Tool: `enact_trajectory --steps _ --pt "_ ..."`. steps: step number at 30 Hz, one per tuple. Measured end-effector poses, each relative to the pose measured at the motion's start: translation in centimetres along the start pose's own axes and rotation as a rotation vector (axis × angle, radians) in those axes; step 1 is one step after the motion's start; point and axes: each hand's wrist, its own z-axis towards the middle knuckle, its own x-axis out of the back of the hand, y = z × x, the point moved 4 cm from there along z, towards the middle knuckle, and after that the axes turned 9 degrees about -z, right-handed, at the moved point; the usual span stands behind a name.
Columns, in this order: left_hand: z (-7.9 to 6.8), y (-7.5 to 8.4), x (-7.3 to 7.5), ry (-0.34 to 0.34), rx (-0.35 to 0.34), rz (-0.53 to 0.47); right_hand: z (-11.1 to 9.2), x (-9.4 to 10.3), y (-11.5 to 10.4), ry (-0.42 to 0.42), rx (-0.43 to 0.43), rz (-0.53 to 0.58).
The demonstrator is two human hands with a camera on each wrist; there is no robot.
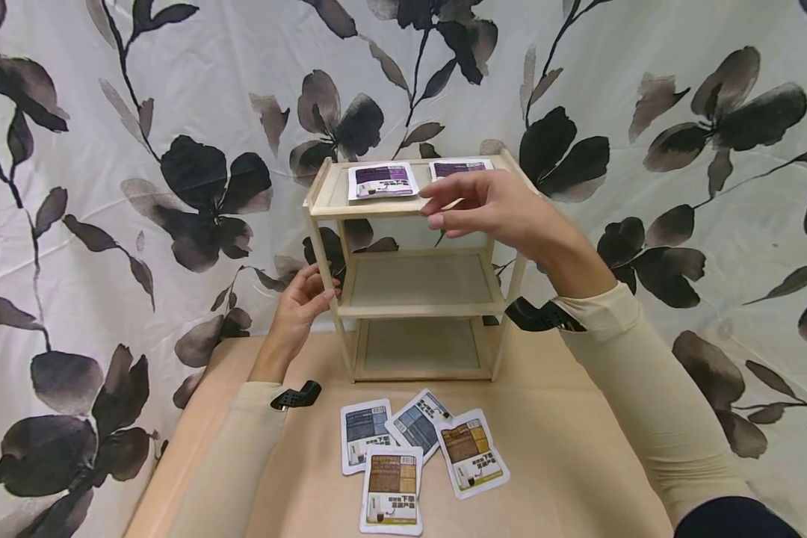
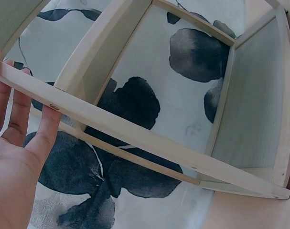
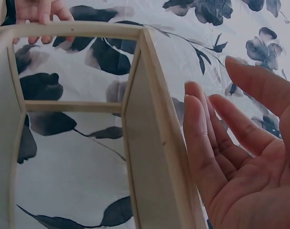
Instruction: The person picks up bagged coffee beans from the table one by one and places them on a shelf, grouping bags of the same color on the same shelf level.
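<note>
A small three-tier wooden shelf (image 1: 424,310) stands on the table. My left hand (image 1: 296,314) holds its left front post, the fingers passing behind the wood and the thumb on the near side; the left wrist view shows these fingers (image 2: 45,136) against the post. Two white-and-purple packets lie on the top tier: a left packet (image 1: 383,181) and a right packet (image 1: 453,167), the latter partly covered by my right hand (image 1: 491,205). That hand hovers at the top tier's front edge, fingers loosely extended, with nothing visible in it.
Several packets lie on the table before the shelf: a blue packet (image 1: 366,426), a tilted blue packet (image 1: 413,427), a brown packet (image 1: 474,456) and a front brown packet (image 1: 391,489), some overlapping. A floral cloth (image 1: 195,90) hangs behind the table (image 1: 551,418).
</note>
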Motion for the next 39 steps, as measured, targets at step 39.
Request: enact_trajectory --steps 39 --pt "0.0 -0.1 0.0 -0.002 -0.004 0.012 -5.6 -9.7 7.9 -0.275 0.010 0.195"
